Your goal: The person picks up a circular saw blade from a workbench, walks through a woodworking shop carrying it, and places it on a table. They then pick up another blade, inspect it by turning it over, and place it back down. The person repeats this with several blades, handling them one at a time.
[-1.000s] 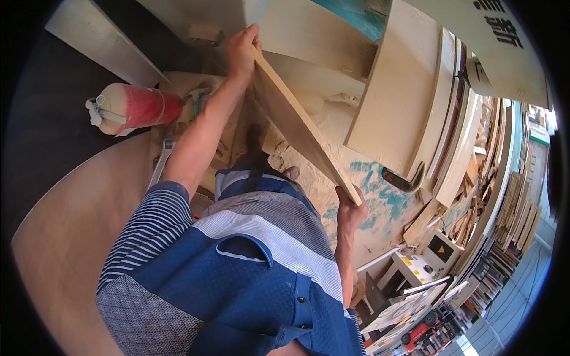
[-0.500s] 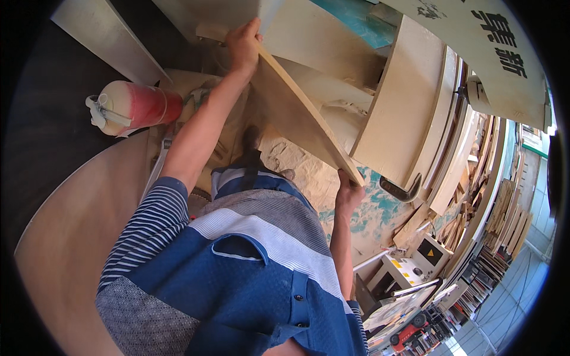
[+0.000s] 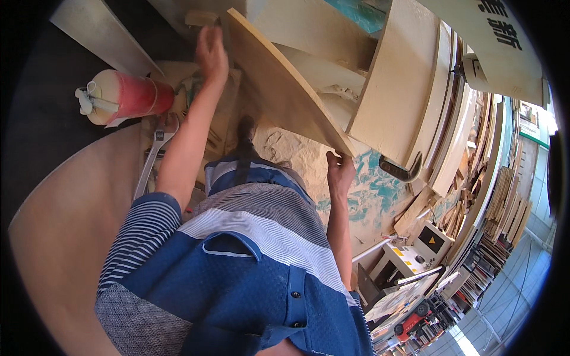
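Observation:
A flat wooden board (image 3: 285,89) slants across the space in front of me, its upper end far and its lower end near on the right. My right hand (image 3: 341,175) grips the near lower corner with fingertips and thumb. Off the board's far end, my left hand (image 3: 212,54) is slightly blurred, fingers raised and holding nothing. Just beyond those fingers is a small pale wooden block (image 3: 202,19) on the machine. Pale sawdust (image 3: 291,148) is heaped on the floor under the board.
A red and cream cylinder (image 3: 127,98) lies at left, above an adjustable wrench (image 3: 153,157). Large wooden panels (image 3: 395,77) lean at right beside a dark curved handle (image 3: 401,170). A white machine with a warning sign (image 3: 409,258) stands lower right, near stacked boards (image 3: 507,207).
My left hand has let go of the board's far end and moved left of it. The board and my right hand have shifted up and slightly left in view.

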Demonstrator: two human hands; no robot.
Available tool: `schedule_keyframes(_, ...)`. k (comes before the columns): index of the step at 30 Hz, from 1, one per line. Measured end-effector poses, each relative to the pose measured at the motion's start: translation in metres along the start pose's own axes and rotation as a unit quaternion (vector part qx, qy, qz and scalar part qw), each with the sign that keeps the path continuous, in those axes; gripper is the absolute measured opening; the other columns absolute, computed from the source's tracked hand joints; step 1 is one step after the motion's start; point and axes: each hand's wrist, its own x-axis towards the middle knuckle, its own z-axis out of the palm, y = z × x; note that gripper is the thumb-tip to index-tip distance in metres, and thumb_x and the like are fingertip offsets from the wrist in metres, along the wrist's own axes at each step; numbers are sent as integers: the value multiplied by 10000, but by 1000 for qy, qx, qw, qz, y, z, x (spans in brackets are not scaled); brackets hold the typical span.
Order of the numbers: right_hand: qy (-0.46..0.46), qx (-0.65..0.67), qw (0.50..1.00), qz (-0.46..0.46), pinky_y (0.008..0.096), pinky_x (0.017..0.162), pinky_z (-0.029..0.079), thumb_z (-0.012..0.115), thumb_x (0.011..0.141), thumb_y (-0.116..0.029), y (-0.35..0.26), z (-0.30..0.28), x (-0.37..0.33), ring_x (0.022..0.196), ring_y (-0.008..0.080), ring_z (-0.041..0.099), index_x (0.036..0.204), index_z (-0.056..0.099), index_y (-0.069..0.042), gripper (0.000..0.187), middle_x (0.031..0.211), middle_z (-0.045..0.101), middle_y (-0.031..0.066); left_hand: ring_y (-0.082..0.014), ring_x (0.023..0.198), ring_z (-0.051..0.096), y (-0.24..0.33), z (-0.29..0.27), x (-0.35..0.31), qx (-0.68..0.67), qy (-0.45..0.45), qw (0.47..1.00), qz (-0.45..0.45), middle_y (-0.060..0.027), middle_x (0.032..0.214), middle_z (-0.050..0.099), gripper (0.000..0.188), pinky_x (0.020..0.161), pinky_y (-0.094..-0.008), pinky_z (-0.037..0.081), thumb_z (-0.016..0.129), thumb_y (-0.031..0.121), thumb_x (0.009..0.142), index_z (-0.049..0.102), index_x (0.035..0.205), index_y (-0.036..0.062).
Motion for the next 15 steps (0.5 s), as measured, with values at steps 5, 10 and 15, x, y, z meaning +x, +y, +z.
schedule_keyframes(5, -50, 17, 999, 3, 345, 836, 550, 710, 883, -227, 61, -5, -16, 901, 237, 717, 1195, 702, 0, 385, 1036, 749, 168, -302, 1087, 658, -53, -100, -96, 187, -122, 972, -74, -232, 1140, 679, 384, 904, -394, 488, 636, 288, 978, 637, 1225, -6)
schedule_keyframes(10, -94, -11, 995, 5, 355, 848, 559, 706, 881, -232, 129, -28, -42, 940, 272, 736, 1164, 718, -6, 363, 1011, 756, 186, -281, 924, 698, -118, -206, -249, 236, -300, 896, -225, -216, 963, 709, 438, 816, -388, 515, 694, 347, 927, 662, 1146, -31)
schedule_keyframes(15, -136, -27, 990, 7, 396, 830, 572, 694, 868, -196, 214, -59, -79, 940, 335, 741, 1148, 721, -7, 339, 1022, 745, 226, -251, 1129, 616, -79, -256, -383, 74, -412, 723, -549, -82, 1242, 669, 655, 959, -360, 474, 671, 542, 925, 610, 1343, 42)
